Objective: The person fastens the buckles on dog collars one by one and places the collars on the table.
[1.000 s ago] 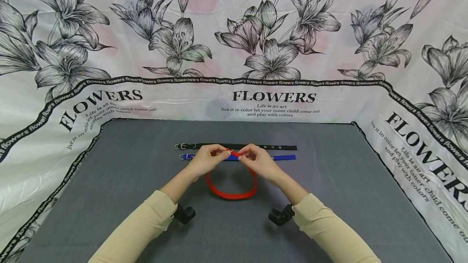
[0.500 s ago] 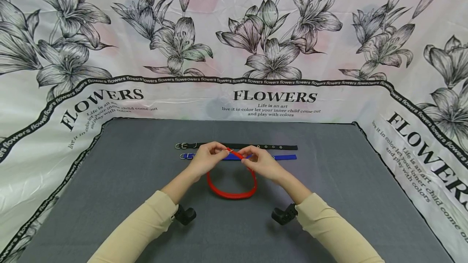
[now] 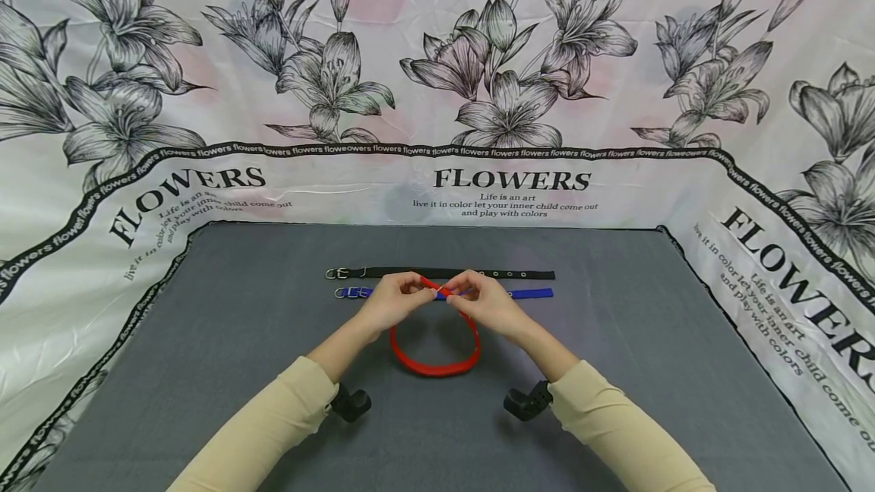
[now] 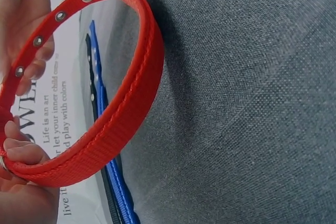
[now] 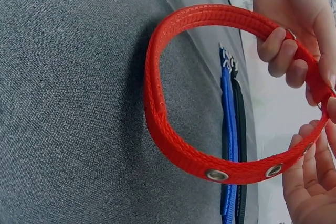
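Note:
A red collar [image 3: 436, 370], bent into a loop, is held up by both hands over the grey table. My left hand [image 3: 393, 301] grips its buckle end, where a metal ring [image 5: 290, 34] shows beside the curled fingers. My right hand [image 3: 487, 304] pinches the strap end, which has several metal eyelets [image 5: 216, 174]. The fingertips of both hands meet at the buckle, partly hidden by the fingers. In the left wrist view, the loop of the collar [image 4: 126, 114] hangs toward the table, its padded edge stitched.
Behind the hands a blue collar [image 3: 533, 294] and a black collar [image 3: 533, 275] lie straight and parallel on the grey table [image 3: 273, 416], buckles at the left. A white flower-printed cloth [image 3: 342, 188] rises at the back and sides.
My right hand slid right along the red strap, then came back toward the buckle. My left hand has shifted slightly right, and the fingertips are now closer together than half a second ago.

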`<state>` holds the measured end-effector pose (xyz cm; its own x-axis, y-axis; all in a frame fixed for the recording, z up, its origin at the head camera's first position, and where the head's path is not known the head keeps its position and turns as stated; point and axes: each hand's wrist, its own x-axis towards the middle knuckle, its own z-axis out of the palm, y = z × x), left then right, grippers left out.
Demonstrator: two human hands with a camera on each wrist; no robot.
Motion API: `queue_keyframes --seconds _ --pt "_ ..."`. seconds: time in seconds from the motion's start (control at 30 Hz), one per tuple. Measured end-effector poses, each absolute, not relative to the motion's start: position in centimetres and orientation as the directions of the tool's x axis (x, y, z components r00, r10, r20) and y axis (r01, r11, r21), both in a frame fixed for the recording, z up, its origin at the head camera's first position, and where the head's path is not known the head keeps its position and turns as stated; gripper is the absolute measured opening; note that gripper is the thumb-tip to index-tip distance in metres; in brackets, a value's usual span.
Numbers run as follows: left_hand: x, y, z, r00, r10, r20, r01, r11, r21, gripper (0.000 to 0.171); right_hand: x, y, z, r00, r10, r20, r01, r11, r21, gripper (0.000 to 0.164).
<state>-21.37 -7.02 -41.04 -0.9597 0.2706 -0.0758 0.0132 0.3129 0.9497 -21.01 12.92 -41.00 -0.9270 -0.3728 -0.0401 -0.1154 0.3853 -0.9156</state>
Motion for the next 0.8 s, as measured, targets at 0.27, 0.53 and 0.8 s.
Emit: queue_keyframes --seconds 0.27,0.53,0.8 --pt "-21.5 -7.07 -41.12 -0.952 0.287 -0.105 -0.008 0.319 0.948 0.029 -21.06 12.95 -41.04 -0.932 -0.362 -0.022 -0.127 0.381 -0.916 0.023" --pt "-21.63 -7.04 -40.94 -0.967 0.245 -0.063 0.002 0.255 0.967 0.02 -21.18 12.92 -41.09 -0.934 -0.355 -0.035 -0.114 0.39 -0.914 0.024" --pt "-21.66 -6.94 -40.95 -0.957 0.283 -0.059 0.011 0.239 0.971 0.017 -21.18 12.78 -40.92 -0.938 -0.345 -0.037 -0.11 0.396 -0.911 0.026"
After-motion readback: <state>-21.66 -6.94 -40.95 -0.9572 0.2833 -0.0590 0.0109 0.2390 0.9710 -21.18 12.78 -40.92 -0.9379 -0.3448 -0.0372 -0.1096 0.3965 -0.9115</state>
